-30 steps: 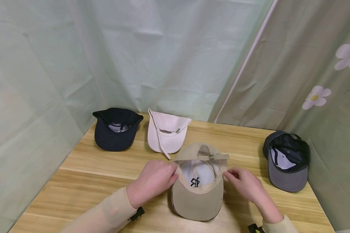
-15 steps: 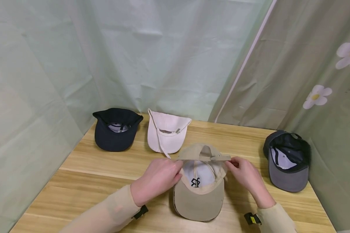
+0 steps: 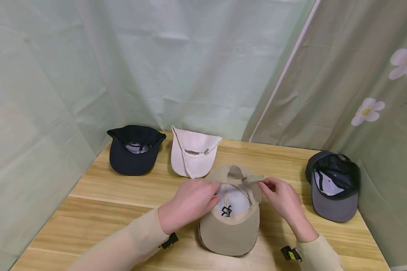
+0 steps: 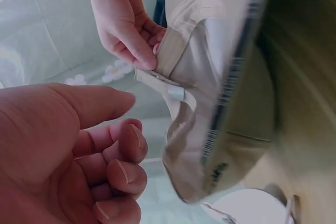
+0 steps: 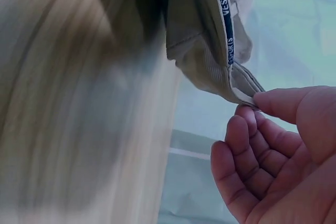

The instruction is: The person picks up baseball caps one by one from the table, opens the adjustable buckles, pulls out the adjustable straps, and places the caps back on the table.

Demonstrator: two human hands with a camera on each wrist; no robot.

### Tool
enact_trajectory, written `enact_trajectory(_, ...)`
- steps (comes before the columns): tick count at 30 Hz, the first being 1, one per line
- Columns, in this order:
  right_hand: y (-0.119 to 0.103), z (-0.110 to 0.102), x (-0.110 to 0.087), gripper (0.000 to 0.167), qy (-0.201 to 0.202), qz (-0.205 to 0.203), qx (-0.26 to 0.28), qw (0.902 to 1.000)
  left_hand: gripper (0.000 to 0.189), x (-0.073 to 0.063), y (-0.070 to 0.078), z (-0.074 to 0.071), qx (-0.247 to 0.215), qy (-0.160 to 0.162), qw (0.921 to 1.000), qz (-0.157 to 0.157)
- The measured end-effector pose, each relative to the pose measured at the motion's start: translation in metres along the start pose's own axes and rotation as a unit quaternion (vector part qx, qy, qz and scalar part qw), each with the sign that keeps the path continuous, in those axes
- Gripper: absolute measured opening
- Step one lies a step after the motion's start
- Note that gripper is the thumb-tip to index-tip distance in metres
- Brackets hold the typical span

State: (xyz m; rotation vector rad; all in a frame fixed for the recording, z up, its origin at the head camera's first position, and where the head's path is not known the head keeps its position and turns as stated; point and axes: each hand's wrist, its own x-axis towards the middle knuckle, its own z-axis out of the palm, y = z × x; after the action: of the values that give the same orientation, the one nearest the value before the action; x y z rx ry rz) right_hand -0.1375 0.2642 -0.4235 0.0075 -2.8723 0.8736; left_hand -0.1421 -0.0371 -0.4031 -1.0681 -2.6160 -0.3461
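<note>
A beige baseball cap (image 3: 230, 238) lies crown down at the table's front, its inside facing up and its brim towards me. My right hand (image 3: 282, 199) pinches the back edge and strap (image 3: 256, 178) between thumb and fingertips; in the right wrist view the pinched edge (image 5: 242, 96) shows between them. My left hand (image 3: 191, 203) is over the cap's left side. In the left wrist view its fingers (image 4: 128, 174) are loosely bent, apart from the cap, with nothing between them. A small metal buckle (image 4: 176, 93) sits on the strap there.
Behind stand a black cap (image 3: 133, 160) and a pale pink cap (image 3: 198, 165). A grey and black cap (image 3: 335, 207) lies at the table's right edge. Curtains (image 3: 190, 67) enclose the wooden table (image 3: 98, 210) at the back and sides.
My left hand has left the cap's left edge and moved right over its opening. My right hand has risen from the side edge to the strap's end, lifting it.
</note>
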Motion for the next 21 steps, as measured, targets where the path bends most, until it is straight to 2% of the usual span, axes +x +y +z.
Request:
enact_trajectory(6,-0.013,-0.001,-0.002,0.018,0.006,-0.017,0.016,0.9997,0.030,0.021,0.004,-0.003,-0.023,0.002,0.9997,0.001)
enact_trajectory(9,-0.015,-0.001,-0.002,0.018,0.008,-0.019,0.022,0.9995,0.026,0.032,0.006,-0.002,-0.030,-0.006,0.9995,0.002)
enact_trajectory(16,-0.020,0.000,-0.004,0.020,0.007,-0.021,0.030,0.9993,0.026,0.056,0.012,0.003,-0.055,-0.055,0.9968,-0.018)
enact_trajectory(21,-0.024,0.000,-0.005,0.020,0.006,-0.024,0.032,0.9992,0.031,0.070,0.015,0.009,-0.063,-0.075,0.9948,-0.029)
